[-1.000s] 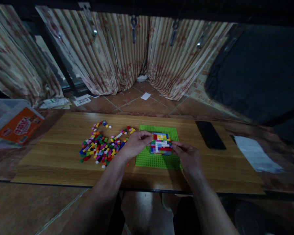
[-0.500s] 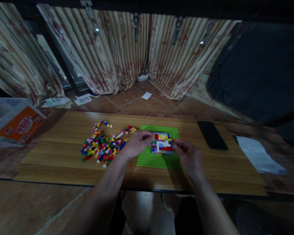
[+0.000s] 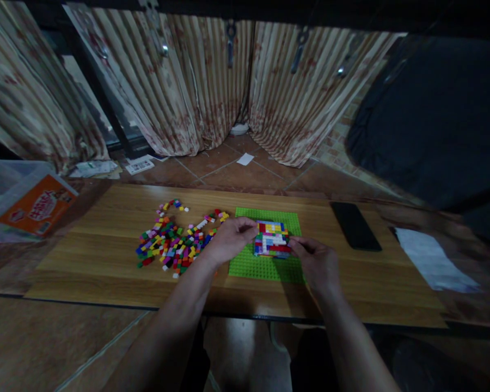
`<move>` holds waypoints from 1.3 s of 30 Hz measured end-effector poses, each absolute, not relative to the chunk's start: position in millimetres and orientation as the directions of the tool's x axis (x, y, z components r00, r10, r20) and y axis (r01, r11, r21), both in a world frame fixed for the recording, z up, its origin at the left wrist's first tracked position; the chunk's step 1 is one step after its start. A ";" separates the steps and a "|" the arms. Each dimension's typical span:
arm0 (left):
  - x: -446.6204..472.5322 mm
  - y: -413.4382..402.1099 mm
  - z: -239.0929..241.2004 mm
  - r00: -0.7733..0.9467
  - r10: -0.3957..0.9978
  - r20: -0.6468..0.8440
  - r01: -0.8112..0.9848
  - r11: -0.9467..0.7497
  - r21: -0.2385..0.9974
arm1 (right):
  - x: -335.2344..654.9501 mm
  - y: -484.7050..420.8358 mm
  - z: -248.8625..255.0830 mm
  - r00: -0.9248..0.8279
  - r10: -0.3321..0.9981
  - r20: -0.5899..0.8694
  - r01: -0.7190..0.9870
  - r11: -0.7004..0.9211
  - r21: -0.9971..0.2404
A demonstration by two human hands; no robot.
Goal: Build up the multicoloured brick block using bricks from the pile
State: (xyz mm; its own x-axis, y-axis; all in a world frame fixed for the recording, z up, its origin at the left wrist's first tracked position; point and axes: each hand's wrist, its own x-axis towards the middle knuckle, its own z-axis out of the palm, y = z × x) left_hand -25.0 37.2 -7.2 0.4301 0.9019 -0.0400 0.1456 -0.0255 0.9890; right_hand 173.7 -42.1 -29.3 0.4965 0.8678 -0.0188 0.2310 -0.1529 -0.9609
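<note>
A multicoloured rectangle of joined toy bricks (image 3: 271, 238) sits on a green studded baseplate (image 3: 249, 269) on the table. My left hand (image 3: 233, 238) is closed at the rectangle's left edge, thumb and forefinger against its upper left corner. At the right edge is my right hand (image 3: 317, 263), its thumb and fingers pinched together. Whatever lies between those right fingertips is too small to make out. A loose pile of small coloured bricks (image 3: 179, 247) spreads over the table left of the baseplate, partly behind my left forearm.
A black phone-like slab (image 3: 355, 226) lies on the wooden table (image 3: 90, 250) to the right. White paper (image 3: 435, 261) is beyond the table's right end. A clear plastic box with an orange label (image 3: 36, 206) stands at the far left. Curtains (image 3: 212, 87) hang behind.
The view has shifted very slightly. Both hands keep nearly the same places at the brick rectangle, the right fingertips having moved a little.
</note>
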 end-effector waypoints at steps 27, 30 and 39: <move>-24.8 34.6 -1.8 0.423 0.903 -0.076 0.151 0.013 0.989 | 172.4 -41.7 -25.9 0.493 0.869 -0.051 0.149 -0.142 -0.979; -24.4 34.2 -0.9 0.415 0.906 -0.086 0.152 0.024 0.988 | 172.9 -42.3 -27.8 0.475 0.879 -0.035 0.173 -0.132 -0.976; -24.2 34.5 -3.0 0.424 0.905 -0.048 0.129 -0.008 0.992 | 165.8 -41.4 -22.7 0.518 0.853 -0.063 0.133 -0.153 -0.979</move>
